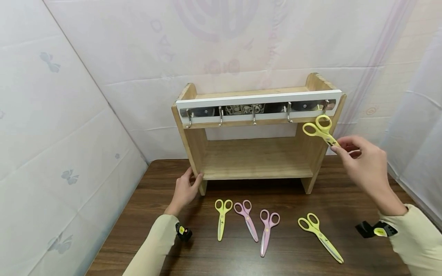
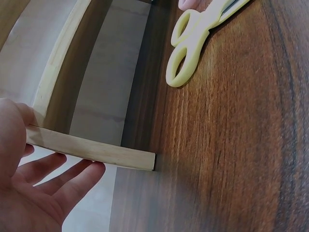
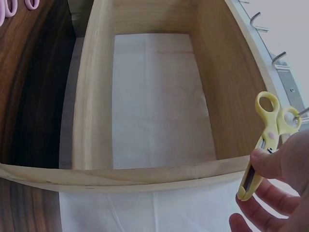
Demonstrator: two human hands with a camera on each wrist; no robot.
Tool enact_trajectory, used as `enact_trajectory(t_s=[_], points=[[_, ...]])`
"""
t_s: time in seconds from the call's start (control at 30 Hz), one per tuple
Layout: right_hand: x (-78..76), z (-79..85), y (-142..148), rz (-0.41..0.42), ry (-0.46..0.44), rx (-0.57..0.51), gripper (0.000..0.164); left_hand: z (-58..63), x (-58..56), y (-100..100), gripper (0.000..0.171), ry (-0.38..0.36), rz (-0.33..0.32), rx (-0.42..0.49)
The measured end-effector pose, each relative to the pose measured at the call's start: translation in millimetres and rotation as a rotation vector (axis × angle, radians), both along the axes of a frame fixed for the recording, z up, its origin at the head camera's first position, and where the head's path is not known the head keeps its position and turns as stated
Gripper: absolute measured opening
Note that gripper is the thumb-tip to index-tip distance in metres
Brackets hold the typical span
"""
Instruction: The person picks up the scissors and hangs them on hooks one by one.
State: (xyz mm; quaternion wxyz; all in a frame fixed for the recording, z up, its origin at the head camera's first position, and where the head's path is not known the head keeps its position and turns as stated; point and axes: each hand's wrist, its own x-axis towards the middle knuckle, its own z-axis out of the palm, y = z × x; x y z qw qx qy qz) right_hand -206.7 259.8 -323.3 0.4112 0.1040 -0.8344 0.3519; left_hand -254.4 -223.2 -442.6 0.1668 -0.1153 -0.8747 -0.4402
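Observation:
My right hand (image 1: 367, 165) pinches yellow scissors (image 1: 322, 132) by the blade end, handles pointing up. One finger loop is at the rightmost metal hook (image 1: 325, 106); in the right wrist view the hook tip shows at that loop of the scissors (image 3: 271, 130). Low on the left, my left hand (image 1: 185, 191) grips the side panel of a wooden shelf (image 1: 255, 157), thumb in front. The left wrist view shows its fingers (image 2: 72, 186) along the outer face of the panel (image 2: 96, 149).
On the brown table (image 1: 276, 264) lie yellow scissors (image 1: 222, 218), pink scissors (image 1: 246, 220), more pink scissors (image 1: 267, 232) and another yellow pair (image 1: 321, 237). Several hooks line the white rail (image 1: 255, 99). Pale cloth (image 1: 241, 38) hangs behind the shelf.

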Motion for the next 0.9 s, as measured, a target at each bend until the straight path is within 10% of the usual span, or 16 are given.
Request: enact_trajectory(t_s=[0.9], points=[[-4.1, -5.2, -8.6, 0.04, -0.048, -0.003, 0.014, 1.4, 3.3, 1.2, 0.043, -0.017, 0.006, -0.001]])
